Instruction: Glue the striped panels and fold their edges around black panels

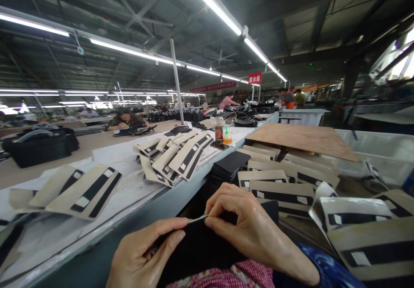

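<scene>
Between my two hands runs the thin, light-edged rim of a dark piece (197,220), seen almost edge-on, so its full shape is hard to make out. My left hand (147,251) pinches one end of this rim between thumb and forefinger. Just to the right, my right hand (237,221) is closed with thumb and fingertips on the same rim. Both hands are low in the head view, in front of a checked red apron (223,277). Dark space below the hands hides the lower part of the piece.
On the long white table (129,197) lie beige panels with black strips (190,156). More such panels (281,193) lean in rows at right, near a stack of black sheets (229,165). A glue bottle (227,136), a jar (219,132) and a brown board (304,139) are beyond.
</scene>
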Available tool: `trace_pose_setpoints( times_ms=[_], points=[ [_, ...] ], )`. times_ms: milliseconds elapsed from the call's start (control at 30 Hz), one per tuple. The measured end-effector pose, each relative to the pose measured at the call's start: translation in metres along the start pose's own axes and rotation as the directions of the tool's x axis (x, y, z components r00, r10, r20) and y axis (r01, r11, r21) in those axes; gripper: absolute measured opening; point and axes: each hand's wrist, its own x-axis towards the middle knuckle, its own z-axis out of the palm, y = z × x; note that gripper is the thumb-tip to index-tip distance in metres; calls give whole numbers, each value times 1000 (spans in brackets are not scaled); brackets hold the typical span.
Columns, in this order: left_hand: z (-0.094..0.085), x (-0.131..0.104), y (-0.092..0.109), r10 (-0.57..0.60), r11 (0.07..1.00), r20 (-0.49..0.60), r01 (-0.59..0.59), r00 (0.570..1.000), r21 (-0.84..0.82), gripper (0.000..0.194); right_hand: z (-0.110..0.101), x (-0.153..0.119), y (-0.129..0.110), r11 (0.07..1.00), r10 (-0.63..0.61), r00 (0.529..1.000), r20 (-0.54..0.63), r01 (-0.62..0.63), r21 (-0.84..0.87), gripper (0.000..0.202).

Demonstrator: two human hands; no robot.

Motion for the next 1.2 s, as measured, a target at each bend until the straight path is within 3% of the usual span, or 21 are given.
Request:
trace_pose_setpoints(
  times_ms=[167, 333, 433, 533, 700, 833, 933, 1000, 1100, 1200],
  points=[
    [-6, 8, -2, 187, 981, 79, -190, 979, 29, 22, -3, 2, -2, 1000, -1, 999, 39, 1, -17, 27],
    [-5, 14, -4, 336, 914, 274, -382, 901, 137, 27, 1, 0, -1, 992, -75, 997, 13, 76, -103, 26],
    [3, 16, -4, 264, 928, 345, -335, 901, 165, 24, 8, -2, 2, 969, -166, 985, 34, 170, -180, 22],
    [13, 15, -7, 101, 953, 382, -199, 919, 227, 29, 15, -3, 11, 946, -203, 976, 78, 216, -240, 18],
    [29, 10, -25, -105, 976, 364, 26, 925, 215, 29, 24, -7, 32, 859, -158, 980, 119, 196, -472, 14],
    [38, 4, -40, -119, 970, 285, 51, 951, 236, 30, 26, -14, 45, 852, -106, 968, 227, 207, -482, 9],
    [39, -1, -44, -99, 969, 241, 39, 966, 243, 31, 21, -21, 48, 902, -134, 958, 254, 224, -370, 30],
    [38, -3, -43, -42, 965, 205, -13, 978, 262, 30, 14, -24, 48, 923, -191, 946, 262, 264, -279, 33],
    [34, -4, -38, 20, 953, 243, -92, 970, 289, 29, 4, -27, 45, 923, -282, 912, 298, 343, -176, 29],
    [29, -3, -33, -28, 957, 279, -55, 960, 286, 29, -8, -30, 41, 909, -323, 909, 263, 376, -182, 22]
  ],
)
